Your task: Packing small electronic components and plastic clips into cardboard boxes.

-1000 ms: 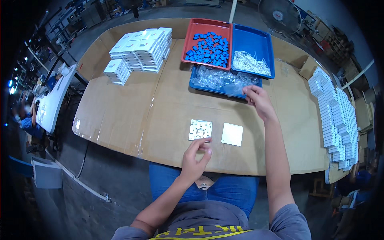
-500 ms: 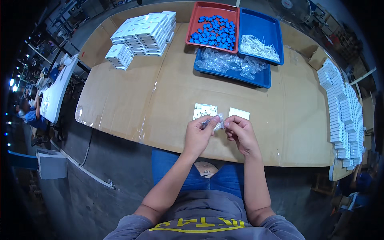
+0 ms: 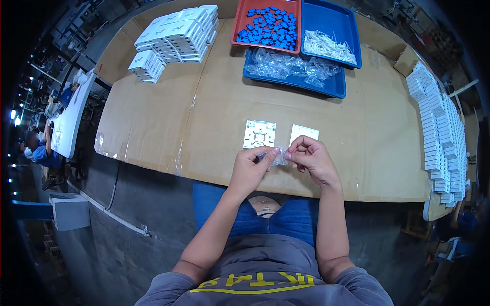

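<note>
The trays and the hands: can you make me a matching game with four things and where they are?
Things:
1. Blue pieces
2. White sticks
3. Crinkled clear plastic
4. Plain white square

Places:
A. At the fingertips of the left hand and the right hand
B. In the blue tray right of the red one
C. Just beyond the right hand
D. In the red tray

Right pairs: 1-D, 2-B, 3-A, 4-C

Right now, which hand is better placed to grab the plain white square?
Probably the right hand: it partly covers the plain white square in view. The left hand is nearer the detailed white piece. Both hands pinch clear plastic.
</note>
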The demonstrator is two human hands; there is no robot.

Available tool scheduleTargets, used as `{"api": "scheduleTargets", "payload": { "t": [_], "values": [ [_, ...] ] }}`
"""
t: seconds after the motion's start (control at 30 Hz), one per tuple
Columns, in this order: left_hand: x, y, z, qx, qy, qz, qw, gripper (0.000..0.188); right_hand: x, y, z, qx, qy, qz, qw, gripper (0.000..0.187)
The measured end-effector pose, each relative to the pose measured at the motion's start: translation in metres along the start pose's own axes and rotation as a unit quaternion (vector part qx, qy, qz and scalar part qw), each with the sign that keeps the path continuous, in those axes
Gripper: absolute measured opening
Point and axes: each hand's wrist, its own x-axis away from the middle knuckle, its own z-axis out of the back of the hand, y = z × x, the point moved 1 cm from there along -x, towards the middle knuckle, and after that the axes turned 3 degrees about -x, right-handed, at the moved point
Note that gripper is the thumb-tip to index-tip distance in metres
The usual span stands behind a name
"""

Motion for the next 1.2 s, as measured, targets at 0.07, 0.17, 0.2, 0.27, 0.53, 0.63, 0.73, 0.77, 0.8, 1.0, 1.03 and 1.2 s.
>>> {"api": "scheduleTargets", "payload": {
  "t": [0.07, 0.17, 0.2, 0.27, 0.53, 0.63, 0.73, 0.77, 0.8, 1.0, 1.03, 1.2],
  "values": [
    [0.0, -0.002, -0.002, 0.007, 0.001, -0.002, 1.0, 0.033, 0.001, 0.001, 0.001, 0.013, 0.003, 0.029, 0.999, 0.008],
    [-0.001, -0.007, -0.004, 0.02, 0.003, 0.004, 1.0, 0.032, 0.002, 0.003, 0.001, 0.038, 0.003, 0.021, 0.999, 0.008],
    [-0.001, -0.009, -0.005, 0.029, 0.005, 0.0, 1.0, 0.031, 0.002, 0.005, 0.0, 0.045, 0.008, 0.02, 0.999, 0.01],
    [-0.001, -0.011, -0.005, 0.039, 0.006, -0.003, 0.999, 0.031, 0.001, 0.007, 0.0, 0.052, 0.013, 0.019, 0.998, 0.012],
    [-0.003, -0.015, -0.003, 0.058, 0.018, -0.041, 0.997, 0.033, 0.002, 0.007, -0.014, 0.021, -0.033, 0.068, 0.997, 0.014],
    [-0.001, -0.018, 0.004, 0.072, 0.024, -0.004, 0.997, 0.033, -0.003, 0.016, -0.009, 0.016, -0.054, 0.037, 0.998, 0.011],
    [-0.001, -0.019, 0.022, -0.03, 0.045, -0.05, 0.997, 0.032, 0.0, 0.013, -0.006, 0.013, -0.07, 0.043, 0.997, 0.007],
    [-0.002, -0.018, 0.026, -0.03, 0.047, -0.049, 0.997, 0.032, 0.001, 0.011, -0.007, 0.013, -0.072, 0.041, 0.996, 0.007],
    [-0.002, -0.013, 0.03, -0.076, 0.102, -0.079, 0.989, 0.033, 0.002, 0.009, -0.008, 0.009, -0.053, 0.047, 0.997, 0.008],
    [0.008, 0.045, 0.024, -0.389, 0.091, -0.346, 0.849, 0.053, 0.005, 0.004, -0.018, 0.051, -0.04, 0.065, 0.996, 0.013],
    [0.009, 0.045, 0.022, -0.395, 0.036, -0.336, 0.854, 0.059, 0.005, 0.003, -0.02, 0.048, -0.04, 0.06, 0.996, 0.015],
    [0.004, 0.03, 0.026, -0.375, 0.012, -0.317, 0.871, 0.058, 0.004, 0.005, -0.019, 0.041, -0.05, 0.054, 0.996, 0.024]
  ]
}}
